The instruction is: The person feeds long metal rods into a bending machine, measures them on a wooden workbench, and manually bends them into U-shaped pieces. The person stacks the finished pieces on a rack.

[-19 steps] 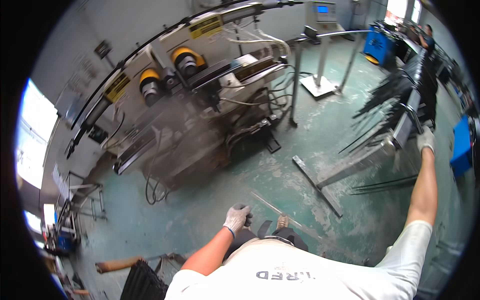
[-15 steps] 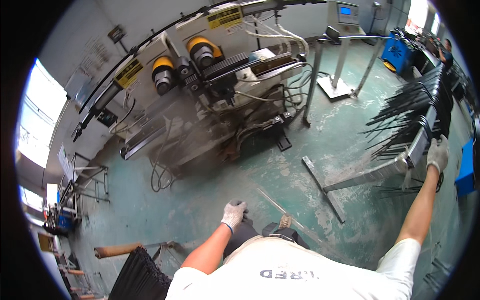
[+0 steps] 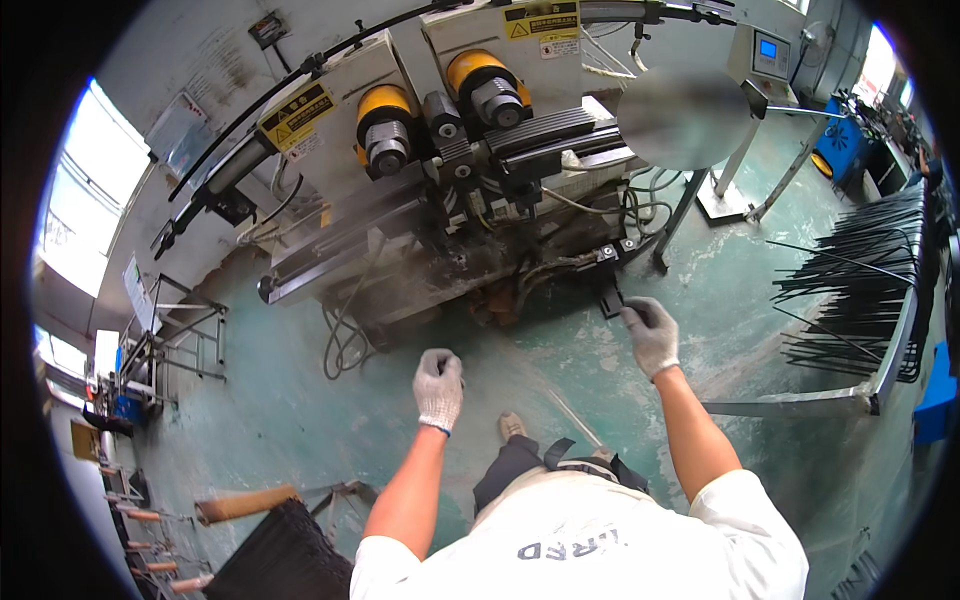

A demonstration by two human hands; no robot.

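My left hand [image 3: 438, 388], in a pale knitted work glove, is raised in front of me with its fingers curled closed. Farther right, my right hand [image 3: 653, 340] wears the same kind of glove; its fingers are bent inward against the thumb. What either hand grips, if anything, is hidden or too small to make out. Beyond both hands stands a large machine [image 3: 480, 150] with two heads in yellow-orange collars [image 3: 385, 105] and metal rails. A small dark bracket [image 3: 610, 300] low on the machine appears just beside my right fingertips.
On the right a metal rack [image 3: 870, 395] carries many thin black rods [image 3: 850, 275]. A dark bundle of rods [image 3: 285, 555] lies behind me at lower left. A control box with a blue screen [image 3: 768, 52] stands at far right. Looped cables [image 3: 345, 350] hang from the machine.
My right hand has left the rod rack and come inward before the machine. My left hand has risen forward. The view has turned left, and I have stepped nearer the machine.
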